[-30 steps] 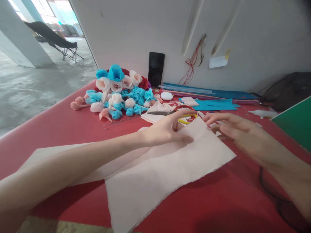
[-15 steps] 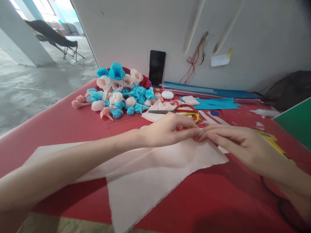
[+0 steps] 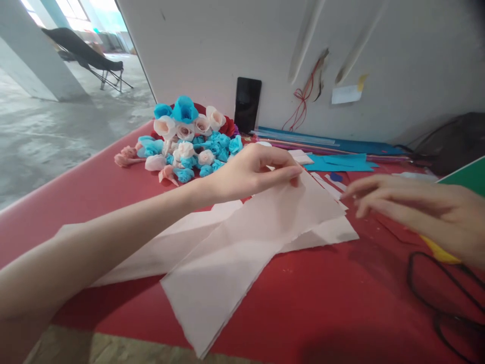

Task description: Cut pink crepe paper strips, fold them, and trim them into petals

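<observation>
My left hand (image 3: 261,169) pinches the upper edge of a pale pink paper sheet (image 3: 231,258) between thumb and fingers, lifting that edge off the table. The sheet slants down toward the table's front edge. Under it lies more pale paper (image 3: 151,253), spread to the left and showing at the right. My right hand (image 3: 420,212) hovers right of the sheet, apart from it, fingers loosely spread and slightly blurred, with nothing seen in them. Beneath that hand a yellow tool (image 3: 441,250) is mostly covered.
Blue, white and pink paper flowers (image 3: 193,146) are heaped at the back left. A phone (image 3: 247,105) leans on the white wall behind. Blue paper (image 3: 341,162) and strips lie at the back right. A black cord (image 3: 411,273) loops at the right on the red table (image 3: 303,313).
My right hand has let go of the paper and moved right. My left hand has raised the sheet's edge and shifted slightly up; the scissors are now hidden behind it.
</observation>
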Demonstrator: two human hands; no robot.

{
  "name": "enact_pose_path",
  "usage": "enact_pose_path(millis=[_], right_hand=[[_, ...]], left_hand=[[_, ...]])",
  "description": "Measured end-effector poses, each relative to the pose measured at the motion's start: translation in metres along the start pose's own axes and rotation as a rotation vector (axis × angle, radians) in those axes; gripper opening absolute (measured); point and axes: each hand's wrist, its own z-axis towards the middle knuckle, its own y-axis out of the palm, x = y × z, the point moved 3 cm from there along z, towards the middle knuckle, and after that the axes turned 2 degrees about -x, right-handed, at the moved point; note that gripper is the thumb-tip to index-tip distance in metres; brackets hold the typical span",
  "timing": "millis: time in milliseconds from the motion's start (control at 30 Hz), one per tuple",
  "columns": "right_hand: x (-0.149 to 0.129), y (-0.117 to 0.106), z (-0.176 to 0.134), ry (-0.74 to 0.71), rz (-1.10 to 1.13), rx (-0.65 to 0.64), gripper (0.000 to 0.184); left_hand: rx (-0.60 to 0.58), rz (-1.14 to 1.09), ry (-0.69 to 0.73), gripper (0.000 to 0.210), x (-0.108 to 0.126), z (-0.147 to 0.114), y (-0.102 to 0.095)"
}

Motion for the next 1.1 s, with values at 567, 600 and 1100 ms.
enact_pose_path(millis=[567, 600, 1100], right_hand=[[-0.048, 0.025, 0.001, -0.215, -0.15, 0.119, 0.023], [-0.045, 0.022, 0.001, -0.198, -0.137, 0.121, 0.023], [-0.002, 0.015, 0.01, 0.373, 0.321, 0.297, 0.031]], left_hand=[[-0.316, 0.48, 0.352, 0.029, 0.014, 0.0, -0.003], [-0.277, 0.462, 0.29, 0.028, 0.008, 0.002, -0.009], [-0.35, -0.322, -0.666, 0.024, -0.023, -0.013, 0.044]])
